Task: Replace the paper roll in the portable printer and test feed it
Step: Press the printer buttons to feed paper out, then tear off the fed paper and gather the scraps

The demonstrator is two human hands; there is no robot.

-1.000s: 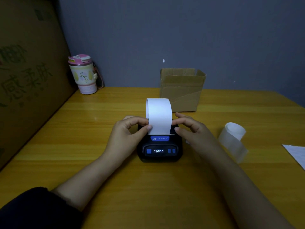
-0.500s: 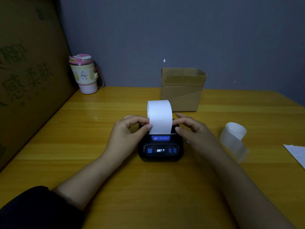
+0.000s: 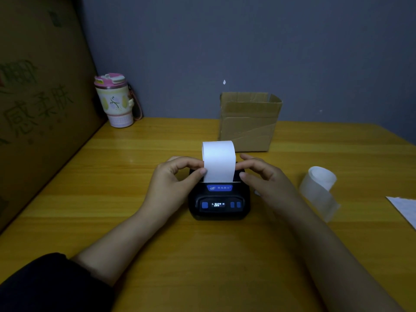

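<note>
Head view, one entry per item. Desk (image 3: 157, 233): yellow wood-grain top, set against a grey-blue wall (image 3: 225, 41). Portable printer (image 3: 219, 199): black body, resting flat on the desk at centre, front panel facing the person, with a blue logo plate, blue buttons and a small lit display whose text is too small to read. Paper strip (image 3: 218, 161): white, rising upright out of the slot at the printer's top and curling backward at its upper end. Left hand (image 3: 173, 179): placed at the printer's left rear corner, fingers bent, thumb and forefinger pinching the left edge of the paper strip just above the slot. Right hand (image 3: 263, 176): placed at the printer's right rear corner, fingers curved, forefinger and thumb tips up against the right edge of the paper strip; whether they actually grip it cannot be told. Dark sleeve (image 3: 45, 284): on the left arm, pushed up past the forearm. Loose paper curl (image 3: 319, 190): pale, translucent, lying on the desk to the right of the printer, well apart from it. White sheet (image 3: 405, 210): partly cut off by the right border, flat on the desk. Small cardboard box (image 3: 249, 122): open-topped, taped, standing behind the printer near the wall. Lidded cup (image 3: 114, 102): pink lid, patterned body, upright in the far-left corner. Large carton (image 3: 38, 97): brown, printed characters, standing along the desk's left side.
</note>
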